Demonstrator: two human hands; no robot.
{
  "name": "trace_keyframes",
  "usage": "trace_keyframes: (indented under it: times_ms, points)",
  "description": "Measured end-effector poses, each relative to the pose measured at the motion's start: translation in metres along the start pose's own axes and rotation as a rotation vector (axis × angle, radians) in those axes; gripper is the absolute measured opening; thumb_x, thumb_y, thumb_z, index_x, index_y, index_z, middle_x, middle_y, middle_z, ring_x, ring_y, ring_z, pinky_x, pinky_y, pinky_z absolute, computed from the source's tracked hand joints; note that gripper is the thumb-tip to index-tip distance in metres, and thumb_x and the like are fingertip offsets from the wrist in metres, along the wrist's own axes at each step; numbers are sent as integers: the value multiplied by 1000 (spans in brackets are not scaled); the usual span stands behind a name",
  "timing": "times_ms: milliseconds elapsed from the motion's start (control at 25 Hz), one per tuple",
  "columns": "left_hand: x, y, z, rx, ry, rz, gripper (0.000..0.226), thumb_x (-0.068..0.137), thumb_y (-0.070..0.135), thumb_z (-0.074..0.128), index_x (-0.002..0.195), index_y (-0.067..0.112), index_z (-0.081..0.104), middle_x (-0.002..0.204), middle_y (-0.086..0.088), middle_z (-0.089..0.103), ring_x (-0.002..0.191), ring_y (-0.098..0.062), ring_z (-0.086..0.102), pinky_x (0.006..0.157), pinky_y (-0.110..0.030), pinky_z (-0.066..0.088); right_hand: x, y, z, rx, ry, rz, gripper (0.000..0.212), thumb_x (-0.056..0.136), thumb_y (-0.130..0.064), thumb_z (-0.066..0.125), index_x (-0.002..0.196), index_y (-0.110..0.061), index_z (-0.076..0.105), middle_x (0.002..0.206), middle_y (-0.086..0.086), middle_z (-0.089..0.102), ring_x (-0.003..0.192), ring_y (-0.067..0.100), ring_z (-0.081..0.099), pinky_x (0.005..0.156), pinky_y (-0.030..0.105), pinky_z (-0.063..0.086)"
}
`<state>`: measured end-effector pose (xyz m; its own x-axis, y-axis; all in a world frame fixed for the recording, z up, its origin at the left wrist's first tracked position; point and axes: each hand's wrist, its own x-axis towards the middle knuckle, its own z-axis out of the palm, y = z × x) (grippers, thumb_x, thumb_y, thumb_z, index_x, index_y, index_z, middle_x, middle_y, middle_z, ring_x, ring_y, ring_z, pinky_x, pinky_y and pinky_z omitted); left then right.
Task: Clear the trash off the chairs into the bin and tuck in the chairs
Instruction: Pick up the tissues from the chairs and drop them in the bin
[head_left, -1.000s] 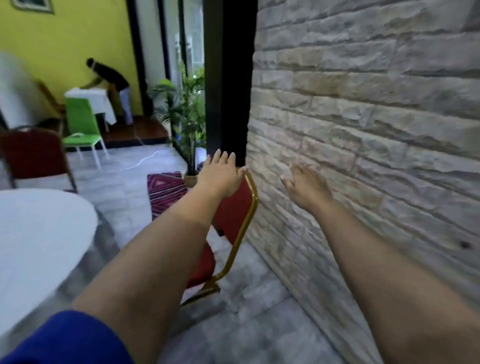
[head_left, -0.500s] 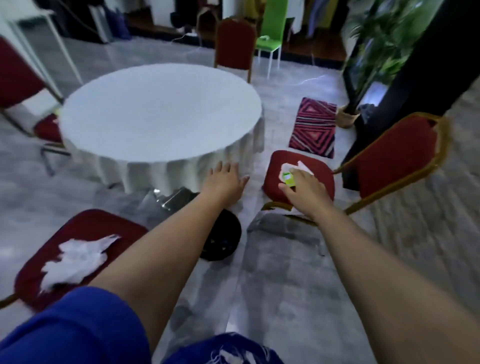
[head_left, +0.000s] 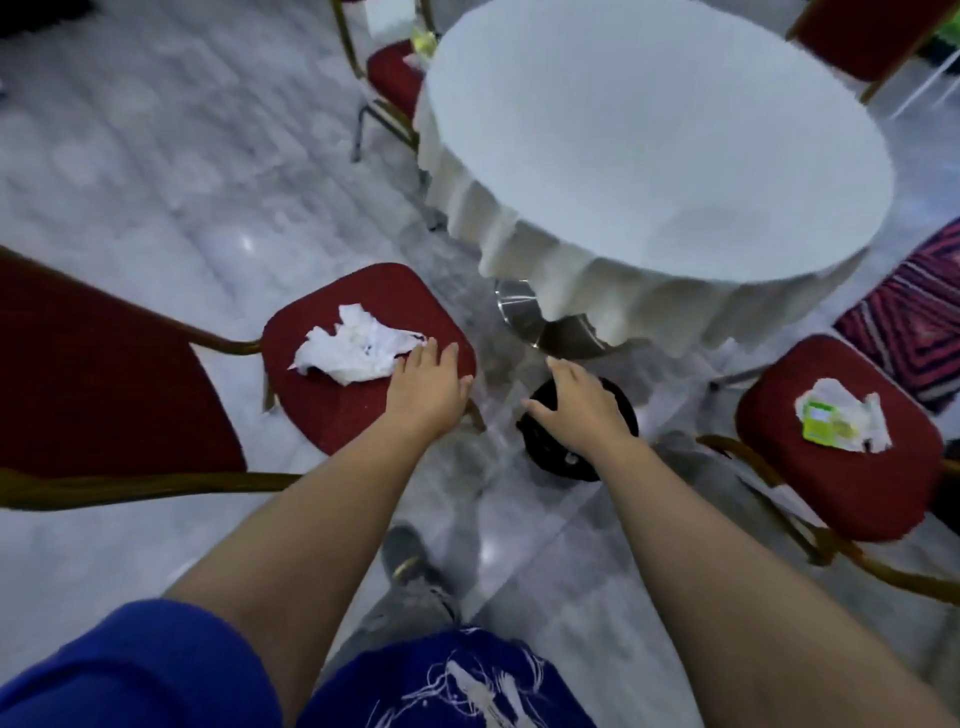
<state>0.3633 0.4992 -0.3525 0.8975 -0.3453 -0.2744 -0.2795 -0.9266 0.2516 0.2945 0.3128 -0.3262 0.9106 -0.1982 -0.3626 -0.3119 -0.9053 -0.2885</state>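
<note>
Three littered chairs ring the round table (head_left: 649, 156), none tucked in.
Between two sits the black bin (head_left: 571, 457), handy for both; crumpled paper (head_left: 353, 351) lies on the left chair (head_left: 332, 410), the left hand (head_left: 426, 389) flat and empty at its edge, the right hand (head_left: 582, 400) spread, empty, over the bin.

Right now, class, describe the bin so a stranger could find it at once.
Start at the round white-clothed table; beside its shiny metal base, on the grey floor between two red chairs, stands the bin. It is small, round and black, partly hidden under the right hand.
</note>
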Motion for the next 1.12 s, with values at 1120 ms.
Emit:
trace_keyframes:
  times_ms: [1120]
  points:
    - [228,-272,145,-371,-153,-843,91,88,65,49,156,28,0,163,-11,-6,150,-34,0,114,-61,16,345,-169,256,-301,-289,-384,126,70,-63,74,154,-29,-14,164,13,-7,151,33,7,116,58,22]
